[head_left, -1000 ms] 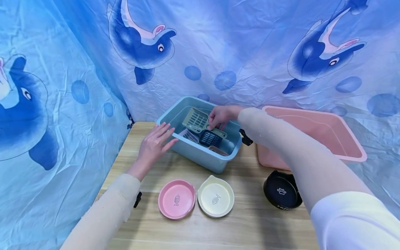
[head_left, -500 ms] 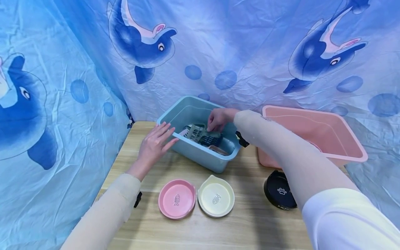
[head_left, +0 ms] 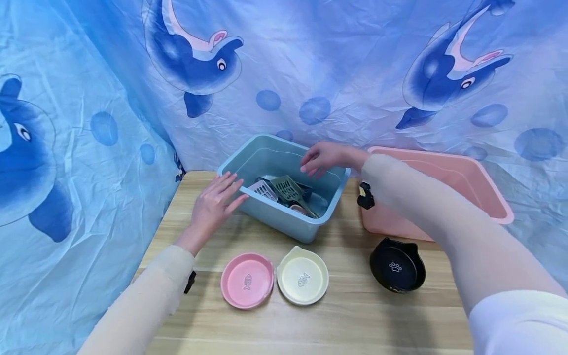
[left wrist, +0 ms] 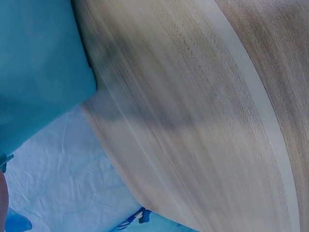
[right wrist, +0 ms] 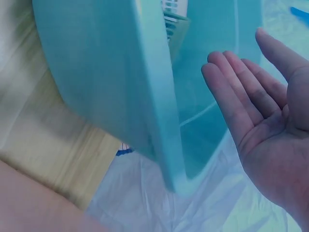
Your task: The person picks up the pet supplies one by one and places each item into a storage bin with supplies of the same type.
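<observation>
Wrinkled blue fabric (head_left: 355, 74), printed with dolphins (head_left: 208, 74) and round spots (head_left: 315, 110), encloses the wood-grain desk (head_left: 350, 320) at the rear and left sides.

Pale wrist coverings (head_left: 385, 172), small black attachments (head_left: 366, 198) beneath, a white upper sleeve (head_left: 519, 323)

On my head feed I have the left arm (head_left: 133, 301) extending from near eight o'clock, the left grip (head_left: 215, 199) spread, fingers straight. The right arm (head_left: 426, 217) reaches in from four o'clock, the right grip (head_left: 327, 157) pointing toward nine, fingers loosely bent, thumb apart.
</observation>
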A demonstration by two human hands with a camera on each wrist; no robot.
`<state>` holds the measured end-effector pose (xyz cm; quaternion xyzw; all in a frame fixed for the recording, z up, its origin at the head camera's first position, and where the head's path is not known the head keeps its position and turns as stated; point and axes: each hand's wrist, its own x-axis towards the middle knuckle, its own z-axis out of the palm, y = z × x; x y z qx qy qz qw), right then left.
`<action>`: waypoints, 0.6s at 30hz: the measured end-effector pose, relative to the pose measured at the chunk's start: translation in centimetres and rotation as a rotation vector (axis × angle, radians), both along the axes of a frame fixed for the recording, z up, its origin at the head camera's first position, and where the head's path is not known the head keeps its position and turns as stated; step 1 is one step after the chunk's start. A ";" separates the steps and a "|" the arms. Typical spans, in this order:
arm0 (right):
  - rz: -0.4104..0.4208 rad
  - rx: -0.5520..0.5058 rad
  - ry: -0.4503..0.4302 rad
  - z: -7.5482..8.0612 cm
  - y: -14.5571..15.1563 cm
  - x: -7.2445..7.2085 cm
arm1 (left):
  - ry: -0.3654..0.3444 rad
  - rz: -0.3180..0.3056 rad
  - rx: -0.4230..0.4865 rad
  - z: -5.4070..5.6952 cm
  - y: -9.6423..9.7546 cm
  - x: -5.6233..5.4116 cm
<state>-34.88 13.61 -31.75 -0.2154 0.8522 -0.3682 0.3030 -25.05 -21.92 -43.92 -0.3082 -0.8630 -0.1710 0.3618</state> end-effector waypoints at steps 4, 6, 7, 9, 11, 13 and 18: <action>-0.046 -0.068 0.042 1.0 2.0 1.6 | 0.002 -0.008 0.005 0.0 -0.2 0.0; -0.076 -0.093 0.056 1.4 3.0 2.5 | 0.004 -0.013 0.011 -0.1 -0.3 0.0; -0.086 -0.101 0.068 1.5 3.5 3.0 | 0.007 -0.014 0.017 -0.1 -0.3 0.0; -0.089 -0.115 0.098 1.9 4.4 4.1 | 0.015 -0.019 0.022 -0.2 -0.4 -0.1; -0.084 -0.117 0.150 2.2 5.3 5.4 | 0.023 -0.031 0.025 -0.1 -0.3 -0.1; -0.068 -0.096 0.226 2.5 6.1 6.7 | 0.027 -0.034 0.025 -0.1 -0.3 -0.2; -0.040 -0.056 0.393 2.6 8.3 9.7 | 0.011 -0.032 0.014 0.0 -0.3 -0.1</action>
